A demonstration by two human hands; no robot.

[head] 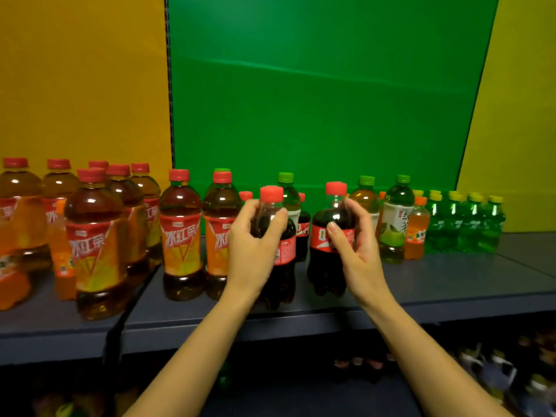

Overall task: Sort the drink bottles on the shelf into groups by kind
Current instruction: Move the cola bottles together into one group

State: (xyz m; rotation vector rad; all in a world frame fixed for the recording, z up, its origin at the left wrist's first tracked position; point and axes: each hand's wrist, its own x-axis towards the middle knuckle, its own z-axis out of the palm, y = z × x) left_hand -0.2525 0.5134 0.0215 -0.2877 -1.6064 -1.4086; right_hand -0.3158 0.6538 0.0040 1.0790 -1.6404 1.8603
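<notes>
1. Drink bottles stand in a row along a grey shelf [451, 281], before orange, green and yellow back panels.
2. Eight large iced-tea bottles [180, 236] with red caps fill the left part: six crowded at the far left and two side by side just left of the hands.
3. The left hand [255, 245] curls its fingers and thumb round the shoulder of the left cola bottle [282, 254], near the shelf's front edge.
4. The right hand [358, 245] grips the right cola bottle [322, 254] the same way. The two bottles are near each other but apart.
5. Whether either base rests on the shelf cannot be told.
6. Two more small red caps [245, 195] show behind them.
7. Four green-capped tea bottles [397, 224] are visible.
8. At the right end, small green soda bottles [472, 224] show at least five yellow caps.
9. Two small orange soda bottles [416, 233] are plain, one right and one left.
</notes>
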